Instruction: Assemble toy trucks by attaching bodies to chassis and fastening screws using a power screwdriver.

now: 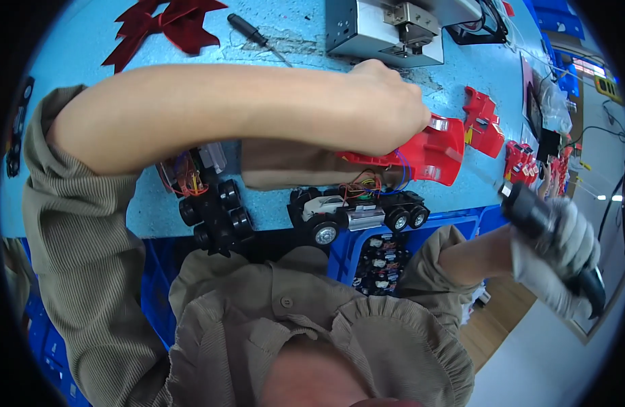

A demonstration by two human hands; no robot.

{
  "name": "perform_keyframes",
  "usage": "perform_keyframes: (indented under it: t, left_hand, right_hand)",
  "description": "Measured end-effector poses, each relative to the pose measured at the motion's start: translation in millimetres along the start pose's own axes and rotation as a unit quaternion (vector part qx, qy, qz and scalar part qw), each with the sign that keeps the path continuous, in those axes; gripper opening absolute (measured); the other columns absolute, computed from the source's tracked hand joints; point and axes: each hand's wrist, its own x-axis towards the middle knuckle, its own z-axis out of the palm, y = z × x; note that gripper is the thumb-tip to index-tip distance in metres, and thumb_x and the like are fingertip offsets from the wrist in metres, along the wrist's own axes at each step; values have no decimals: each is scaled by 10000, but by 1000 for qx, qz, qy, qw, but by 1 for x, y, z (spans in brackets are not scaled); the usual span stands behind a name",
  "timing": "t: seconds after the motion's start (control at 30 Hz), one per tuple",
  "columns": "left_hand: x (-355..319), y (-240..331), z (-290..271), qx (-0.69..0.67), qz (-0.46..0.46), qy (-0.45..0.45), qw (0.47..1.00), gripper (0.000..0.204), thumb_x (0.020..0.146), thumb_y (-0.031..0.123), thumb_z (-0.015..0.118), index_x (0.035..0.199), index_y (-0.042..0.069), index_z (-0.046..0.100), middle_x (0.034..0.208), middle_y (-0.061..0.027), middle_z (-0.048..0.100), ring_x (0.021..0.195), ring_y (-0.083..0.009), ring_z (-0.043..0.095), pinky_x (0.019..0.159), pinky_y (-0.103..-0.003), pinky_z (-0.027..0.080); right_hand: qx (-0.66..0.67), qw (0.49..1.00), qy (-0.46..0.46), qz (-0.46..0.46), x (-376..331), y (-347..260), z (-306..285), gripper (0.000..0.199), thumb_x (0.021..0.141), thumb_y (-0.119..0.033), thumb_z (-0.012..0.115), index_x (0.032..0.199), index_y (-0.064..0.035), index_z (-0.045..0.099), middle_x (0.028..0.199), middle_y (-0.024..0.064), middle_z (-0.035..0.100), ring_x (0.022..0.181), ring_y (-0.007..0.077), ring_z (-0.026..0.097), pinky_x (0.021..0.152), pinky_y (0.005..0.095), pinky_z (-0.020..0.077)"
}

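Observation:
My bare left hand (390,108) reaches across the table, its fingers curled at a red plastic toy truck body (431,150); its fingertips are mostly hidden. Blue wires (405,165) run from the red body down to a black toy truck chassis (360,211) with silver-hubbed wheels and loose coloured wires, at the table's near edge. Out to the right, my right hand (575,241), in a white glove, is closed around a black electric screwdriver (529,210), its tip pointing up and left toward the table. A second chassis (217,207) sits below my left forearm, partly covered.
A brown flat piece (282,169) lies under my forearm. Farther back are a dark red bow (165,26), a hand screwdriver (251,32) and a metal machine (387,34). More red truck parts (485,125) lie at right. A blue bin (350,256) holds small dark parts below the edge.

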Motion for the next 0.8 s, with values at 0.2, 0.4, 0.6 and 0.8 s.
perform_keyframes:
  t: [0.2, 0.4, 0.6, 0.8]
  left_hand:
    - [-5, 2, 1, 16, 26, -11, 999, 284, 731, 150, 625, 1000, 58, 633, 952, -165, 639, 856, -303, 647, 680, -394, 525]
    - [-4, 1, 1, 19, 10, -27, 999, 303, 725, 161, 637, 1012, 63, 629, 969, -166, 638, 883, -305, 641, 696, -396, 524]
    - [-6, 2, 5, 4, 5, -9, 1000, 321, 710, 167, 657, 1015, 68, 631, 984, -161, 638, 894, -294, 639, 708, -383, 525]
    - [-19, -2, 4, -60, 14, 45, 997, 359, 682, 144, 685, 1006, 20, 592, 952, -187, 621, 872, -321, 624, 712, -385, 510]
  right_hand:
    - [-22, 997, -29, 74, -37, 46, 35, 536, 673, -648, 607, 782, -132, 510, 618, -34, 484, 500, 95, 501, 495, 269, 419]
    - [-30, 991, -82, 99, -45, 64, 22, 601, 711, -622, 608, 931, -80, 465, 732, 38, 507, 524, 178, 526, 504, 345, 460]
    - [-66, 987, -111, 92, -41, 64, 37, 624, 710, -682, 560, 886, -88, 476, 664, 9, 480, 492, 143, 498, 465, 299, 431]
    - [-111, 979, -163, 60, -41, 75, 54, 645, 731, -689, 531, 909, -72, 469, 655, 10, 475, 465, 138, 484, 431, 284, 426]
